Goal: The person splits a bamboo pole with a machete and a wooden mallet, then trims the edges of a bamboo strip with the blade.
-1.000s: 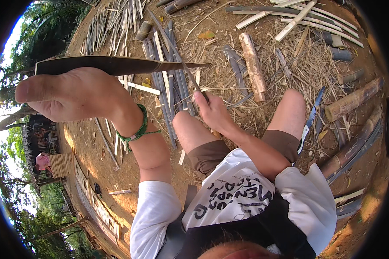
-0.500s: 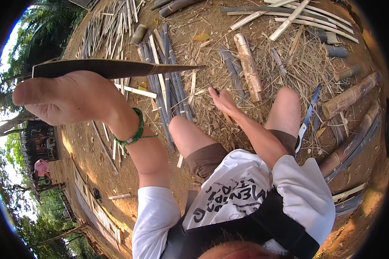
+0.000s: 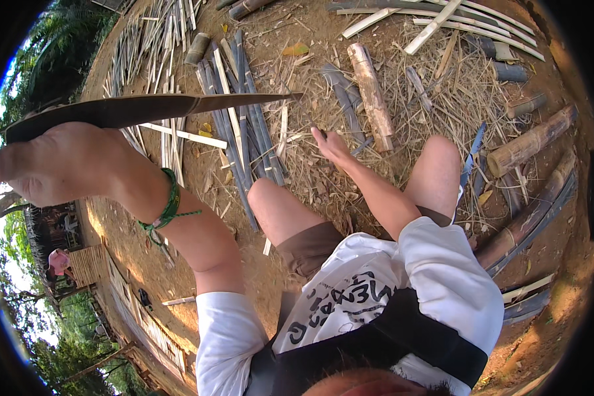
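My left hand (image 3: pixel 66 162), raised high at the left, is closed around the wide end of a long split bamboo piece (image 3: pixel 152 109). Its dark side shows, and it narrows to the right with a node partway along. A green braided cord circles that wrist. Lower down, over the ground in front of my knees, my right hand (image 3: pixel 333 146) is a closed fist. A small dark end, like a handle, pokes out of it. A grey sliver beside the fist may belong to the same thing, but I cannot tell.
A saw with a blue blade (image 3: pixel 473 155) lies by my right knee. Ahead stands or lies a stripped bamboo log (image 3: pixel 371 96) among shavings. Dark bamboo strips (image 3: pixel 251 109) lie to the left, with thick bamboo poles (image 3: pixel 533 140) to the right. A person in pink (image 3: pixel 59 262) is far left.
My left hand and the bamboo piece have shifted left, and the piece's wide end now sits lower. My right fist has moved slightly left within the view.
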Tool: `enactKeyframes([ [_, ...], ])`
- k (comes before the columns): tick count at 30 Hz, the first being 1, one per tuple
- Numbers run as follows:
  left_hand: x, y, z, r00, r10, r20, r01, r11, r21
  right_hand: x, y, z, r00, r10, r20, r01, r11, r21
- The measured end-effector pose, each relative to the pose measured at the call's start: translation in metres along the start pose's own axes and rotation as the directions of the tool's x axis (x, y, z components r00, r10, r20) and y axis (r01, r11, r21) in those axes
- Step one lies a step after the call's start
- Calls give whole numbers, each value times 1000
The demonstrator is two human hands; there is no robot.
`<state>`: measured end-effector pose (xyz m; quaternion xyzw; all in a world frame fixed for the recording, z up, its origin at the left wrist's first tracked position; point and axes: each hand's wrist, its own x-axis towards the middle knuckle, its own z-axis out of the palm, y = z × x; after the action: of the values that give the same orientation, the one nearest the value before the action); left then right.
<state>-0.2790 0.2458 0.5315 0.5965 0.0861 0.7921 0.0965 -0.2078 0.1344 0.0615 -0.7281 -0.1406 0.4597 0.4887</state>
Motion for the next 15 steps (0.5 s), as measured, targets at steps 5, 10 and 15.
enactKeyframes([
  [5,14,-32,-4,1000,-14,21,14,1000,-19,-44,-56,13,948,-317,3,317,948,9],
  [10,31,-53,4,998,-25,49,28,998,-61,-7,9,31,916,-386,-107,385,922,-33],
  [15,27,-46,10,994,7,112,-11,999,34,49,76,-19,976,181,-123,-206,952,-225],
])
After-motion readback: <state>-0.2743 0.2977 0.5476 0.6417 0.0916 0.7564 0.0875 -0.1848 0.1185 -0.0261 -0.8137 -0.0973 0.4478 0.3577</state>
